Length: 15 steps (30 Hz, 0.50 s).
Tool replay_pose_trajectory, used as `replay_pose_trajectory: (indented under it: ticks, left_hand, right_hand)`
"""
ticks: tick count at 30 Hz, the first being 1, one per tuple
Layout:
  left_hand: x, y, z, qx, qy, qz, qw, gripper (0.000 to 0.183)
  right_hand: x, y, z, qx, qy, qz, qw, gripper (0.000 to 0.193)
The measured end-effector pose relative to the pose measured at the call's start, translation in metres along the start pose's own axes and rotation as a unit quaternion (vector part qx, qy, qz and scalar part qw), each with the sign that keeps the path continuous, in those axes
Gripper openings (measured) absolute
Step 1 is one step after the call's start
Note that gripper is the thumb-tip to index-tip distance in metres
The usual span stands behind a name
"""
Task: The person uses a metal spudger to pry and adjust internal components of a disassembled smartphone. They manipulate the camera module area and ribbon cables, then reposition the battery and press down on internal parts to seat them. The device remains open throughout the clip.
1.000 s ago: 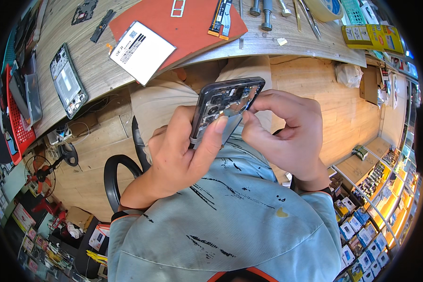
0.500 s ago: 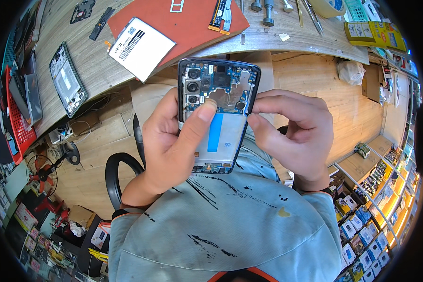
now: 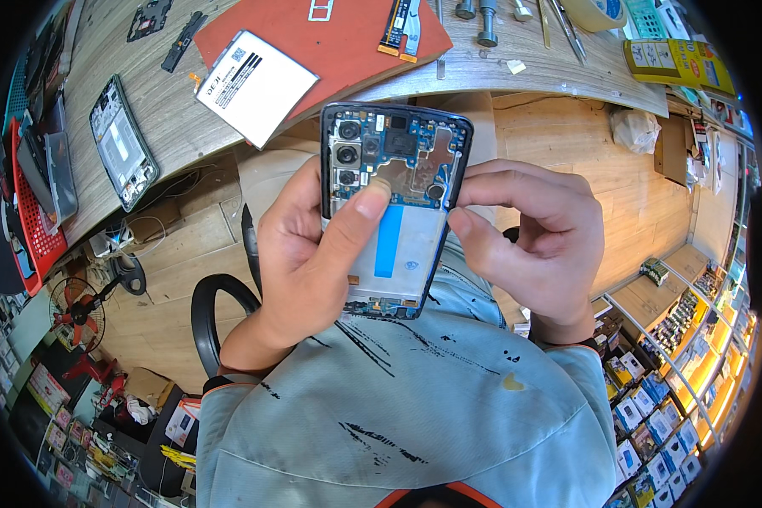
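An opened smartphone (image 3: 427,241), its back cover off, is held up over my lap, camera end away from me. Its blue circuit board (image 3: 400,144) and several camera lenses (image 3: 347,154) are bare at the far end. Lower down, a blue strip (image 3: 388,241) lies on the silvery battery area. My left hand (image 3: 313,245) is closed round the phone's left side, its thumb pressed on the board's lower edge. At the right edge, beside the board, my right hand (image 3: 533,229) pinches with thumb and index finger; any small part between these fingertips is hidden.
On the wooden bench (image 3: 339,97) ahead, a white battery (image 3: 256,89) overlaps a red mat (image 3: 347,51). A second opened phone (image 3: 123,142) lies left, near a red basket (image 3: 38,207). Bolts (image 3: 488,25), tweezers (image 3: 567,30) and a yellow box (image 3: 677,63) are far right. A chair armrest (image 3: 212,313) stands lower left.
The phone's near end has tilted slightly toward me. Both hands keep nearly the same grip and place.
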<state>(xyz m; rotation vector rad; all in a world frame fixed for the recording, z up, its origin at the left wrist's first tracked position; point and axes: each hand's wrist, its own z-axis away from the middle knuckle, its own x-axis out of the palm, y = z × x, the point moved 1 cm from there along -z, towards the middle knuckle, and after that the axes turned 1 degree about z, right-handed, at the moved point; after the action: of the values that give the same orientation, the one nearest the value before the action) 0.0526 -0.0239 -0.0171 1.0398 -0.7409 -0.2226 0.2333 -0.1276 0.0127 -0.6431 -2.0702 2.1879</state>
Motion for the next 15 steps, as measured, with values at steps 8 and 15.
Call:
replay_pose_trajectory:
  ticks: [8,15]
  left_hand:
    - [-0.001,-0.002,-0.002,0.012,-0.013,0.012,1.0,0.03]
    - [-0.004,-0.003,-0.008,0.028,-0.046,-0.04,0.998,0.028]
  right_hand:
    - [0.0,0.01,0.0,-0.023,0.01,0.001,1.0,0.016]
    - [-0.001,0.005,0.001,0.011,-0.017,0.001,1.0,0.024]
